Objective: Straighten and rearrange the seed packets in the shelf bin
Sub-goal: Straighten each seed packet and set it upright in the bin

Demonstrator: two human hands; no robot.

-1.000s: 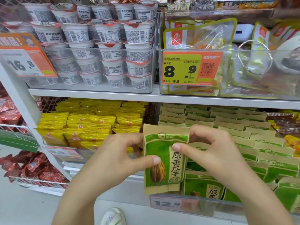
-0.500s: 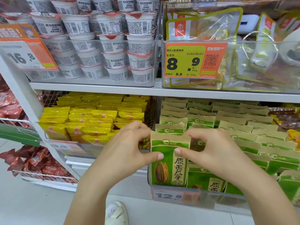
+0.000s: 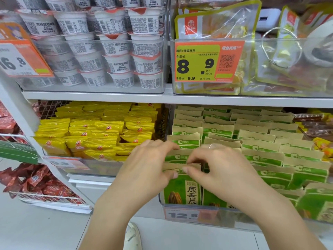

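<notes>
- your left hand [image 3: 149,165] and right hand [image 3: 216,170] both work at the front left corner of the clear shelf bin [image 3: 225,216], on the lower shelf.
- grip state: the left grip pinches the kraft top edge of the front seed packet [image 3: 182,192], thumb on its face and fingers behind; the right grip pinches the same top edge just beside it, fingers curled over the fold.
- the front seed packet stands upright at the bin's front wall, label facing out, directly above the 12.8 price tag [image 3: 182,214].
- progress, as a judgement: the left column reads as seated and nearly squared. the rows of seed packets behind [image 3: 252,134] stand in fairly even lines.
- remaining work: the packets at the right front [image 3: 313,201] lean and overlap at uneven angles; straighten these once the front seed packet is level.
- surroundings: yellow snack packets [image 3: 93,134] fill the neighbouring bin to the left; white cups [image 3: 111,51] stack on the shelf above; an 8.9 price card [image 3: 207,62] hangs on the upper right bin; red packets [image 3: 36,183] lie in a wire basket at lower left.
- obstructions: the upper shelf edge [image 3: 162,99] overhangs the back rows, so reach is limited there; your own hands hide the second row of the left column.
</notes>
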